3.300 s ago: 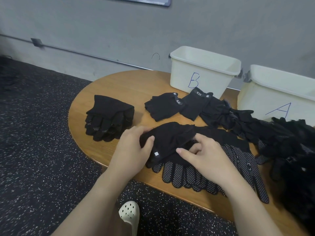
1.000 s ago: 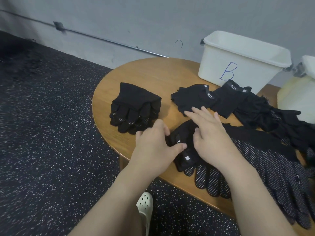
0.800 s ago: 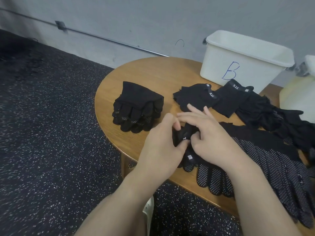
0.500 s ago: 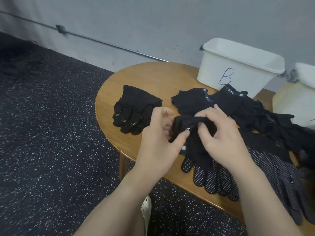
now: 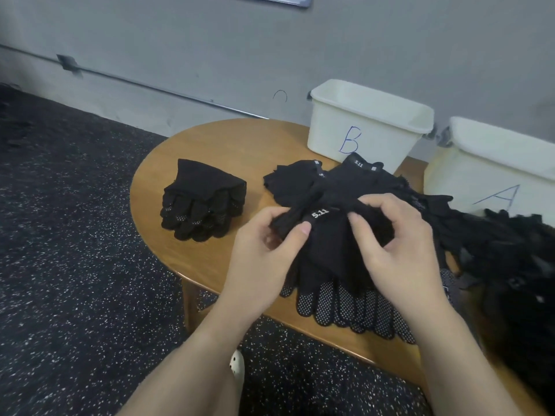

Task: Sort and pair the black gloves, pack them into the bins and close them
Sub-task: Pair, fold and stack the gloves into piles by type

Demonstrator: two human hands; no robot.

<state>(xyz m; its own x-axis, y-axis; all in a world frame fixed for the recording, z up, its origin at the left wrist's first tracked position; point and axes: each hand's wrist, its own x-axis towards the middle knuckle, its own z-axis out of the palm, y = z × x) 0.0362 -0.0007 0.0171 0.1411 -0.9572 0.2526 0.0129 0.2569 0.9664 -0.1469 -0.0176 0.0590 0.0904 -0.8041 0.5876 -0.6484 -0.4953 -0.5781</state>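
On the round desk [image 5: 210, 136], bins B [image 5: 369, 127] and A [image 5: 492, 172] stand lidless, their insides hidden. A large loose heap of gloves [image 5: 495, 250] remains unsorted at right; one folded stack [image 5: 204, 199] sits finished. The left hand [image 5: 264, 244] and right hand [image 5: 393, 244] pinch a 5.11 glove bundle [image 5: 330, 229] with curled fingers, mid-pairing.

A round wooden table [image 5: 210, 139] stands on a dark floor [image 5: 75, 265] speckled with white. Behind it, a grey wall [image 5: 270, 40] fills the far side, with a thin metal conduit [image 5: 156, 88] running along it low down, fixed by a bracket [image 5: 69, 65] at the far left. A framed board's corner [image 5: 288, 0] (only its lower edge) shows at the top. Near the bottom, a white perforated shoe [image 5: 237, 366] peeks out.
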